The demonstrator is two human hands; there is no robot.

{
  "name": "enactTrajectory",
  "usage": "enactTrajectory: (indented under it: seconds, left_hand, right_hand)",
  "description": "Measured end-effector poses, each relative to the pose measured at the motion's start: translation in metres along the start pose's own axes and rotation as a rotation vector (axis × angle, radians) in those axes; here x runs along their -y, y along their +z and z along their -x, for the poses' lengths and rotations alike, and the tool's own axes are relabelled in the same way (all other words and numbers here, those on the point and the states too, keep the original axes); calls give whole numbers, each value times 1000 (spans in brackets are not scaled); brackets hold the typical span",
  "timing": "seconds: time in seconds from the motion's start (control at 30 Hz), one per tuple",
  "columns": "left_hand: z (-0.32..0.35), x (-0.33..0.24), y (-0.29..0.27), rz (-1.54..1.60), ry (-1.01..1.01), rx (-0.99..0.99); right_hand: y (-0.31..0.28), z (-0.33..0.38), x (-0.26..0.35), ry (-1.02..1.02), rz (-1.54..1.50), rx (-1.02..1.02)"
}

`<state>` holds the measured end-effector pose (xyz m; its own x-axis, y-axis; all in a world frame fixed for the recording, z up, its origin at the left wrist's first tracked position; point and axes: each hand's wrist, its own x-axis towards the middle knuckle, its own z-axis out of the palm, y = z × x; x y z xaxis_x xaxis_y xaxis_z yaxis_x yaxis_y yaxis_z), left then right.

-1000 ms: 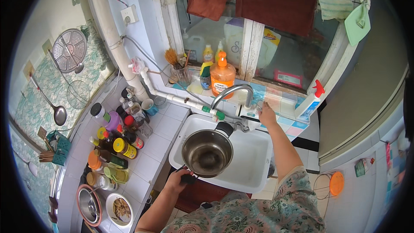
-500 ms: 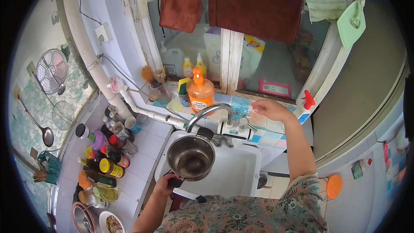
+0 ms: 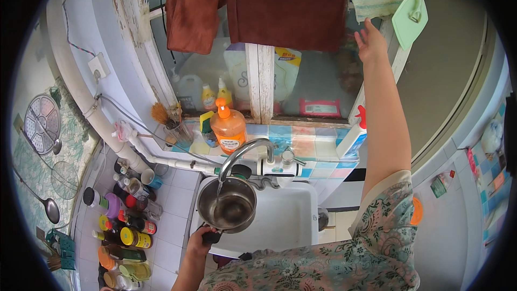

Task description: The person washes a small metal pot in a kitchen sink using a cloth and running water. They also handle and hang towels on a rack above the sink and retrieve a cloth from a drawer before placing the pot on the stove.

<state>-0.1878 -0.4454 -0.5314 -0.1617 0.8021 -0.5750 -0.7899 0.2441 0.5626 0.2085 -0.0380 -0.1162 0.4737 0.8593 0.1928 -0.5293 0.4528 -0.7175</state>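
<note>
My left hand (image 3: 200,235) grips the black handle of a small steel pot (image 3: 226,205), held over the white sink (image 3: 285,221). Water runs from the curved tap (image 3: 245,153) into the pot. My right hand (image 3: 369,40) is raised high toward the window, fingers spread, just below a light striped cloth (image 3: 373,1) hanging on the rail. It holds nothing. A brown towel (image 3: 285,16) hangs left of that cloth.
An orange soap pump bottle (image 3: 228,129) stands on the tiled sill behind the tap. A green mitt (image 3: 410,13) hangs at the top right. Several jars and bottles (image 3: 125,226) crowd the counter left of the sink. Ladles and a strainer (image 3: 43,129) hang on the left wall.
My right hand left the tap area and rose up to the cloths on the rail. Water now flows into the pot. The view tilted upward.
</note>
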Motion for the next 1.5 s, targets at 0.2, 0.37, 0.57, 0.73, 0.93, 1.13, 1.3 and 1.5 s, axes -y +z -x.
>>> enactTrajectory:
  seconds: [0.2, 0.37, 0.57, 0.73, 0.93, 1.13, 1.3, 1.5]
  left_hand:
    - [-6, -10, -12, 8, -24, 119]
    - [-3, -11, -18, 8, -40, 84]
    - [-3, -11, -12, -9, -41, 74]
    - [-2, -10, 0, 0, -29, 92]
    - [-8, -5, -2, 34, -35, -10]
    - [-2, -3, 10, 19, -40, -5]
    - [-6, 0, 0, 79, -24, 45]
    - [-7, 2, -3, 105, -21, 27]
  right_hand:
    - [18, -19, 12, 105, 70, -1]
    - [21, -22, 5, 122, 119, 30]
    - [7, -20, -5, 70, 160, 16]
    - [-9, -3, -18, -1, 219, 114]
    - [-12, -3, -8, -42, 185, 194]
    - [-3, -15, 6, -21, 147, 199]
    - [-3, -27, -3, 120, 30, 273]
    - [8, -30, 11, 31, -104, 318]
